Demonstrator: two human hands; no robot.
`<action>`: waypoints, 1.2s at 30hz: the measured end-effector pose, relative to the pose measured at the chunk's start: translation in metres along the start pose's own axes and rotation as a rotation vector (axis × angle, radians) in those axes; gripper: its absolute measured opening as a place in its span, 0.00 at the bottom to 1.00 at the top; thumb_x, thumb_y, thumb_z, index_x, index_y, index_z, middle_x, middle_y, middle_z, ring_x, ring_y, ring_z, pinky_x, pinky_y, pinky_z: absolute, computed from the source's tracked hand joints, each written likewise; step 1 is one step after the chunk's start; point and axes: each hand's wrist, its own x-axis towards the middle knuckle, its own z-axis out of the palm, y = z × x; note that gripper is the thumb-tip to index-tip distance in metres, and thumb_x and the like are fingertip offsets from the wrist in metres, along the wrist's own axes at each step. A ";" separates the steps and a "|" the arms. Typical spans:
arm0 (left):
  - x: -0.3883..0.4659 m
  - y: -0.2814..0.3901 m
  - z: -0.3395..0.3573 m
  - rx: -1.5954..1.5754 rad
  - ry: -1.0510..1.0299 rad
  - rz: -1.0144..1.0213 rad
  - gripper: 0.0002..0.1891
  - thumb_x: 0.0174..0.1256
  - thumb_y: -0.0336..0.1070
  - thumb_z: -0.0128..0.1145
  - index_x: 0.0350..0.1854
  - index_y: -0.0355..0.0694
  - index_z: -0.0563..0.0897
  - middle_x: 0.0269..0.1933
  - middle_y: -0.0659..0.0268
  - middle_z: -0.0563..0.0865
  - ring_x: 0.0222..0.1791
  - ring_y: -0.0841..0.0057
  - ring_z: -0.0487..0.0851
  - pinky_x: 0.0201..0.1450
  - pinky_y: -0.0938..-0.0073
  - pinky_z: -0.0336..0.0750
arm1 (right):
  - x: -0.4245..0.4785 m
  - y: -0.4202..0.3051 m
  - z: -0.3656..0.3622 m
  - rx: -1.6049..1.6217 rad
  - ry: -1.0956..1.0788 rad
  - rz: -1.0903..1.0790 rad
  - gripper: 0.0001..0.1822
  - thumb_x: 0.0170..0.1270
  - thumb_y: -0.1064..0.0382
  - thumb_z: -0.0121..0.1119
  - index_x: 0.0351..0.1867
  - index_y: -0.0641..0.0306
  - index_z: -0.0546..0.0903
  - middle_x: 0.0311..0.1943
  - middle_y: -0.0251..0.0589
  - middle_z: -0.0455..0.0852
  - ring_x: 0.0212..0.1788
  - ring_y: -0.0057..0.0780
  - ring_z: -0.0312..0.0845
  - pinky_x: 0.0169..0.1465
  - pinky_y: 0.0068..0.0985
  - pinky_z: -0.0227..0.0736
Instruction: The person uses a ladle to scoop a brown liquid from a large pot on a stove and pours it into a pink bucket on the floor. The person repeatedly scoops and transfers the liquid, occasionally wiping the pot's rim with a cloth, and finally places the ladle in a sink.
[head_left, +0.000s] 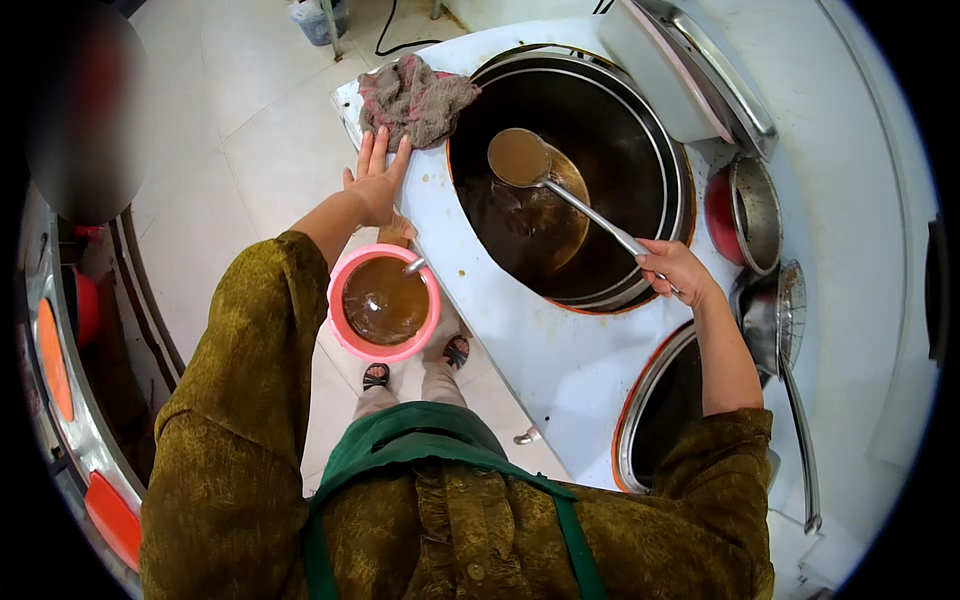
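Note:
My right hand grips the handle of a metal ladle. The ladle's bowl is full of brown liquid and is over the large round pot, which holds dark brown liquid. With fingers spread, my left hand reaches the near edge of a crumpled grey and pink cloth at the counter's corner. I cannot tell whether the fingertips press on it. Just below that hand is a pink bucket of brown liquid, beside the counter edge, with a short metal piece at its rim.
A second round pot is set in the white counter, partly under my right arm. Along the wall stand a metal bowl, a strainer with a long handle, and a tilted metal tray. A blurred shape covers the upper left.

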 end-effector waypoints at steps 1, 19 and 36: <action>0.002 -0.002 0.001 0.006 0.011 0.000 0.78 0.20 0.55 0.81 0.75 0.53 0.34 0.75 0.54 0.25 0.74 0.56 0.21 0.66 0.35 0.49 | -0.015 -0.003 0.005 0.013 0.002 -0.011 0.19 0.63 0.66 0.56 0.55 0.66 0.76 0.18 0.27 0.72 0.12 0.11 0.58 0.14 0.14 0.49; 0.010 -0.008 0.014 0.040 0.095 0.077 0.74 0.29 0.62 0.77 0.75 0.56 0.32 0.75 0.53 0.27 0.74 0.51 0.24 0.64 0.33 0.53 | -0.190 0.045 0.181 0.269 -0.118 0.090 0.23 0.61 0.70 0.60 0.59 0.68 0.75 0.15 0.29 0.71 0.13 0.11 0.57 0.15 0.14 0.48; 0.020 -0.001 -0.015 0.135 0.140 0.130 0.76 0.29 0.67 0.74 0.74 0.43 0.32 0.73 0.40 0.30 0.73 0.43 0.23 0.70 0.46 0.35 | 0.077 0.266 0.411 0.214 -0.147 0.181 0.07 0.60 0.62 0.59 0.35 0.62 0.79 0.16 0.33 0.75 0.12 0.19 0.66 0.14 0.20 0.58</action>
